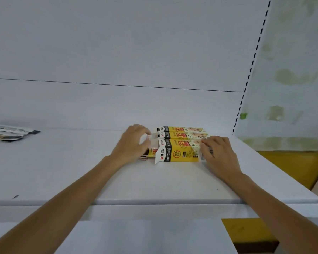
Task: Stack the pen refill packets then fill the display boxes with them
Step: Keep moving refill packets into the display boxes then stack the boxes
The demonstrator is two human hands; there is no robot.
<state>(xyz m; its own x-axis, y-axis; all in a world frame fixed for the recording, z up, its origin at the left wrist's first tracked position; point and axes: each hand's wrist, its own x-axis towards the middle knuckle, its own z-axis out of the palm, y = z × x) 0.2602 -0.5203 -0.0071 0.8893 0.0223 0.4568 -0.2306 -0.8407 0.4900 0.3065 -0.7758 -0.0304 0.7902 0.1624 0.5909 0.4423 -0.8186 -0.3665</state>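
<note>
Three yellow, black and white display boxes lie side by side on a white shelf (154, 182). The nearest box (180, 153) is the largest in view, with the middle box (182, 135) and the far box (178, 128) behind it. My left hand (134, 142) is curled round the white flap end of the boxes at their left side. My right hand (217, 153) grips the right end of the nearest box, fingers bent over its top edge. A small pile of pen refill packets (9, 132) lies far left on the shelf.
A white back panel (117, 52) rises behind the shelf. A slotted upright (250, 70) runs along its right side. Beyond the shelf's right end are a pale stained wall (292, 70) and yellow-brown surfaces (292, 165). The shelf's front edge (154, 201) is close to me.
</note>
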